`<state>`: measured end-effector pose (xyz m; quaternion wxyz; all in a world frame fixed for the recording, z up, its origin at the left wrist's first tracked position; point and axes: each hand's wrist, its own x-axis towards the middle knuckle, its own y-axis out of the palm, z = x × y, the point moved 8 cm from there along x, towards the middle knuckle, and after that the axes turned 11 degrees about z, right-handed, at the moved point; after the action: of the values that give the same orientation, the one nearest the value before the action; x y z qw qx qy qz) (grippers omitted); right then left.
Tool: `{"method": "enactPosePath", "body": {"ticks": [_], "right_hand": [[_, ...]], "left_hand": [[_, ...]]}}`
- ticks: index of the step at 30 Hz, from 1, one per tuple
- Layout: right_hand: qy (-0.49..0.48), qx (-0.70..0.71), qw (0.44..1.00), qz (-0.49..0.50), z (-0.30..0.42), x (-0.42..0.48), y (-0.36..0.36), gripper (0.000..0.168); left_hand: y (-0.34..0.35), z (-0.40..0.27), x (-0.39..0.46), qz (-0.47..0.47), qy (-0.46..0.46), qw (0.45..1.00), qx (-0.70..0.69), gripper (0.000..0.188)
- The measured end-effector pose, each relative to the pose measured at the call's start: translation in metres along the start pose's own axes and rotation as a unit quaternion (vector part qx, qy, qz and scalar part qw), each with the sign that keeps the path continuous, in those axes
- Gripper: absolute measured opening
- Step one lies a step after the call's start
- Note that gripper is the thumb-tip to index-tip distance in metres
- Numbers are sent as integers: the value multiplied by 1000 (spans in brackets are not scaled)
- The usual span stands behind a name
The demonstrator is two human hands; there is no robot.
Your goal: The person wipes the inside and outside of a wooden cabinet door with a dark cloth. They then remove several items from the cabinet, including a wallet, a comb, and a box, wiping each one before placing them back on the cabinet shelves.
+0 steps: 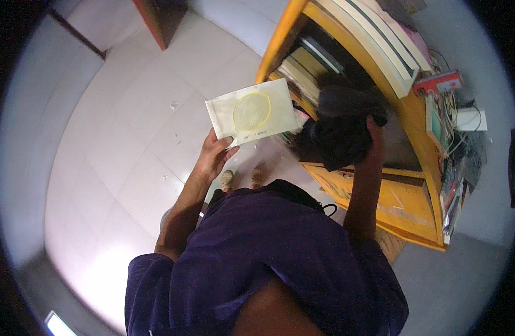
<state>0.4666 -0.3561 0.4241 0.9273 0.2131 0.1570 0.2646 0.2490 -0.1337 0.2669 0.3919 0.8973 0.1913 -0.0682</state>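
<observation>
My left hand [215, 156] pinches the lower left corner of a white paper envelope [278, 105], with the thumb on its face. A yellow-outlined oval patch [252, 112] shows on the envelope, and short printed writing runs along its lower edge. My right hand [376, 136] grips the right side of a dark, soft-looking bundle [339, 140], at the opening of a yellow wooden shelf unit [278, 42]. Blur and shadow hide what the bundle is, and most of my right fingers are lost in the dark.
Books [301, 67] fill part of the shelf compartment; a yellow drawer front [402, 206] lies below it. On the unit's top are large pale books [379, 46], a red box [437, 83], and cables [457, 122]. My feet [227, 179] stand on the tiled floor [127, 138].
</observation>
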Motion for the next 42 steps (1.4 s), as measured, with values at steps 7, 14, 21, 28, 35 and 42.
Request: {"method": "enactPosePath", "body": {"ticks": [7, 14, 21, 28, 35, 42], "right_hand": [[-12, -87, 983, 163, -29, 4, 40, 48], [159, 30, 976, 148, -90, 17, 90, 60], [201, -20, 955, 218, -144, 39, 138, 59], [195, -59, 962, 184, -160, 53, 192, 60], [97, -85, 956, 265, -117, -28, 362, 53], [-459, -450, 418, 642, -211, -179, 419, 39]], "left_hand": [[-9, -66, -68, -18, 110, 994, 12, 76], [-27, -101, -178, -77, 240, 965, -70, 86], [-40, -105, -258, -127, 323, 915, -206, 83], [-73, -95, -289, -297, 329, 887, -126, 67], [-90, -99, -271, -400, 237, 885, -17, 73], [-81, -103, -243, -326, 336, 882, -58, 62]]}}
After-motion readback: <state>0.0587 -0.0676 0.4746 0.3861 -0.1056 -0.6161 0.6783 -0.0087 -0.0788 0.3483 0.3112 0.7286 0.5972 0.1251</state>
